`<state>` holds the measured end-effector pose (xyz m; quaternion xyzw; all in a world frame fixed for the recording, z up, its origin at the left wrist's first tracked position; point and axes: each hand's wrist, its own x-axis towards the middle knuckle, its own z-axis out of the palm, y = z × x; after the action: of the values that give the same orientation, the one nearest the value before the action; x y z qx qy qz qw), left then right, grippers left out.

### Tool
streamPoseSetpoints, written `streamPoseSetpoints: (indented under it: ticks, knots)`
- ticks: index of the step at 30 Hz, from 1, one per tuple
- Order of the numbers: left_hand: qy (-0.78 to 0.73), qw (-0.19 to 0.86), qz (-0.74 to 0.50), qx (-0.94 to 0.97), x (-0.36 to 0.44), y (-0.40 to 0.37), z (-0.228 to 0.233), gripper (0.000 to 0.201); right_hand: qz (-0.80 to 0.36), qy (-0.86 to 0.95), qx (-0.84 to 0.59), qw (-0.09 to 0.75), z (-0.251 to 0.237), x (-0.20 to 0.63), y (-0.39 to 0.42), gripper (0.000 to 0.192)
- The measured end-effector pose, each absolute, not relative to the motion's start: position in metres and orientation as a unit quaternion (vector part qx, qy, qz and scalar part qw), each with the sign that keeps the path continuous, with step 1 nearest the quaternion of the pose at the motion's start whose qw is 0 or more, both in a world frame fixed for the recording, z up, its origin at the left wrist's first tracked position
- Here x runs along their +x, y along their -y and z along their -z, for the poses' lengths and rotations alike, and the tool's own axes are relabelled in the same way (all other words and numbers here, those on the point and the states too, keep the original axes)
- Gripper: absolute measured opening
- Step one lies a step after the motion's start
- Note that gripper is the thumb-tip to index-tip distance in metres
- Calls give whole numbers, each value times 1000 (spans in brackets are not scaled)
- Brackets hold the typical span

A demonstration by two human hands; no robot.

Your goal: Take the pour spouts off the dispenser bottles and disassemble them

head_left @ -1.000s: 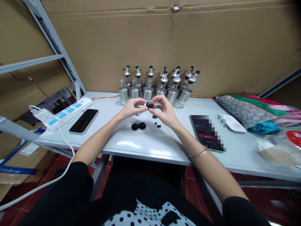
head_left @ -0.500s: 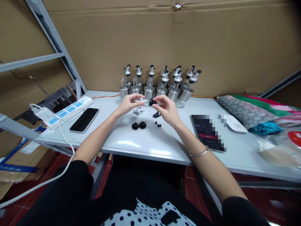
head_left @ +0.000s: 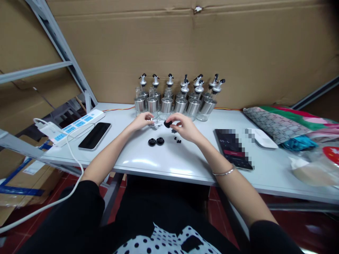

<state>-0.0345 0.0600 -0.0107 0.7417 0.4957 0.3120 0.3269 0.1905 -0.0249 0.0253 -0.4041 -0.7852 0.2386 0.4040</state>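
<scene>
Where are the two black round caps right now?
In the head view, the two black round caps lie side by side on the table, just in front of both hands.

Place: small packing or assembly workshop
Signs: cardboard sheets (head_left: 212,46) as backdrop, metal racking (head_left: 60,49), rows of dispenser bottles (head_left: 180,97) at the tabletop's (head_left: 164,158) far edge

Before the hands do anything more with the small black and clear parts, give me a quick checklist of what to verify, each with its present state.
1. Right hand grips the black cap: ok.
2. Left hand touches the clear spout piece: ok; firm grip: cannot tell.
3. Cap and spout piece joined: not ok, they sit apart.
4. Two black rings lie loose on the table near the hands: ok.
5. Small black bits lie apart from the hands: ok.
6. Bottles upright behind the hands: ok.
</scene>
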Motion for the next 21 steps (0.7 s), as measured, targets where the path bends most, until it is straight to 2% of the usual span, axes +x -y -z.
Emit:
streamPoseSetpoints:
  ticks: [3, 7, 13, 21]
  knots:
    - [-497, 312, -292, 755, -32, -58, 8, 23, -203, 837, -413, 295, -22, 192, 25, 29]
    - [-485, 305, -278, 771, -31, -51, 3, 29, -168, 866, -416, 221, -16, 190, 27, 32]
    - [-402, 271, -218, 847, -27, -42, 4, 53, -150, 883, -394, 206, -8, 184, 27, 32]
    - [-395, 222, -248, 857, -12, -42, 27, 37, -224, 867, -379, 234, -10, 179, 30, 33]
